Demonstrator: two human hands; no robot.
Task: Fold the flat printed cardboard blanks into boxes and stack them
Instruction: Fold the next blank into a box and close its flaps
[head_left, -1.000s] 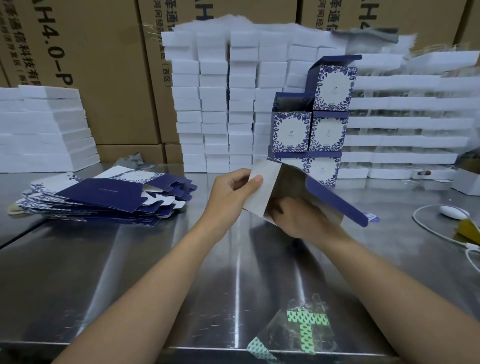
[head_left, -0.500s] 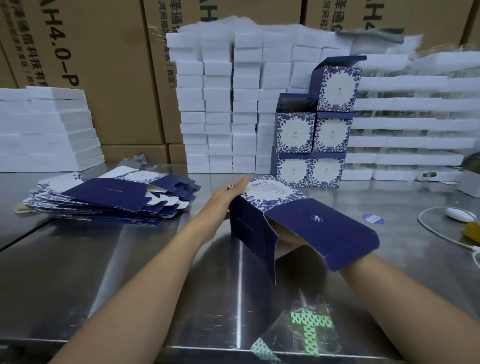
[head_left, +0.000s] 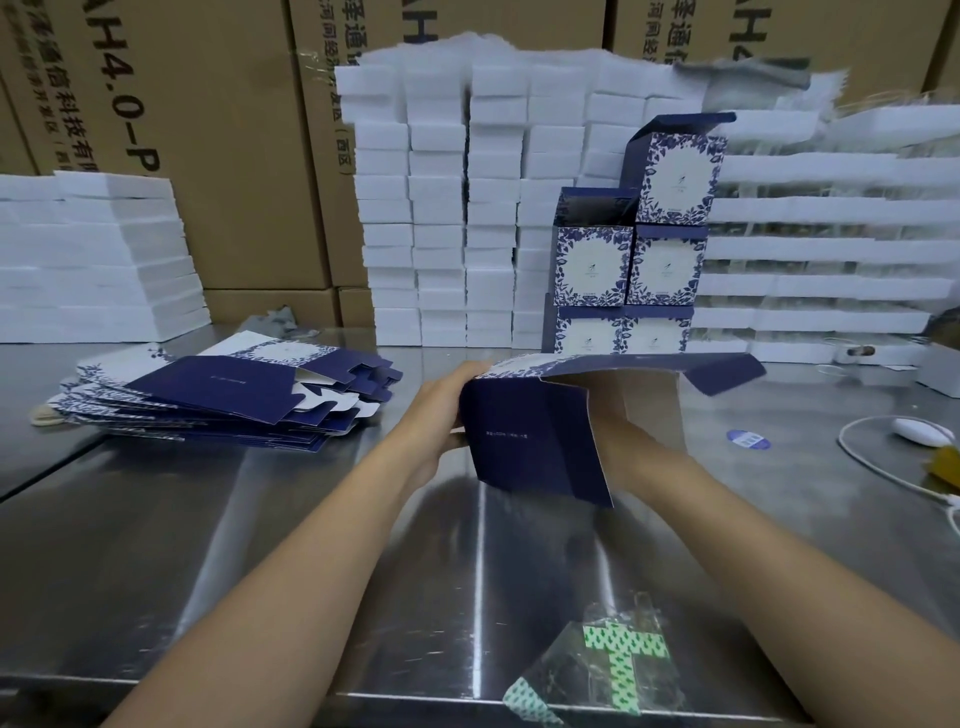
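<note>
Brown shipping cartons (head_left: 208, 156) fill the back wall, and in front of them stand tall columns of white foam blocks (head_left: 467, 208). All of this lies well beyond the grip. A steel table (head_left: 260, 545) spreads under and around both arms.

Straight behind the grip, against the foam, rises the stack of finished boxes (head_left: 623, 260). They are blue-and-white printed cubes in two columns, the right column one box higher, and the top boxes have their lids up. Off to the left of the grip, well apart from it, lies the pile of flat blanks (head_left: 223, 400), fanned out on the table.

The half-formed box (head_left: 530, 431) is held just above the table, between the two hands. Its navy side panel faces the camera and a long navy flap sticks out to the right.

The left hand (head_left: 441, 410) clasps the box's left edge, fingers over the top and thumb against the near side. The right hand (head_left: 613, 428) reaches in behind the navy panel, which hides most of it; whether it grips or only presses cannot be told.

Nearer the person than the grip lies a clear wrapper with a green print (head_left: 618, 670). To the right of the grip sit a white device with a cable (head_left: 919, 431) and a small blue sticker (head_left: 748, 440).
</note>
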